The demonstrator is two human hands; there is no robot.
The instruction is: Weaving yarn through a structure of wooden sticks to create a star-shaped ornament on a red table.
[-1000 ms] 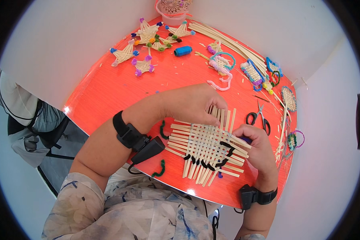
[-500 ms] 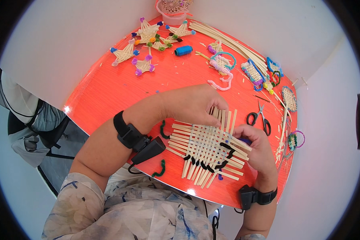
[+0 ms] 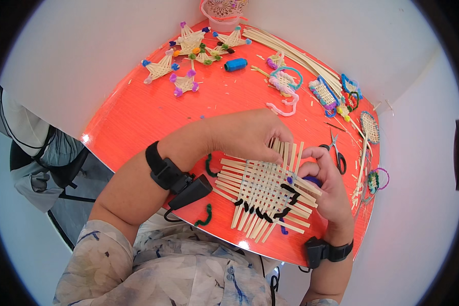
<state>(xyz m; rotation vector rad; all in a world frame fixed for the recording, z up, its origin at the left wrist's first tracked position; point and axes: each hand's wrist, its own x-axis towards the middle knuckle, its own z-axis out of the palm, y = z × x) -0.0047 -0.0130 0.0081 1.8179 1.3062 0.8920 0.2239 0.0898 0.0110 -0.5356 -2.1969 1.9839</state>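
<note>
A woven bamboo-strip mat (image 3: pixel 262 186) with loose strip ends on all sides is held up over the table's near part. A black pipe cleaner (image 3: pixel 290 191) is laced along its lower and right edges. My left hand (image 3: pixel 260 135) grips the strip ends at its far edge, fingers closed over them. At the right edge, my right hand (image 3: pixel 329 186) has bent fingers around a purple-blue pipe cleaner (image 3: pixel 312 180), partly hidden by the strips. A small blue bit of it (image 3: pixel 289 180) pokes up through the weave. Another blue-purple end hangs below the mat.
Dark green pipe cleaner pieces (image 3: pixel 204 215) lie left of the mat. Scissors (image 3: pixel 335 150) rest at the right. Farther off are woven stars (image 3: pixel 186 82), a blue thread spool (image 3: pixel 235 65), long bamboo strips (image 3: pixel 296 53), small decorated weavings (image 3: pixel 324 94) and a pink basket (image 3: pixel 222 23).
My right hand's index finger has lifted away from the strips, and its fingers have spread a little. More of the blue bit shows on the weave. My left hand keeps its grip.
</note>
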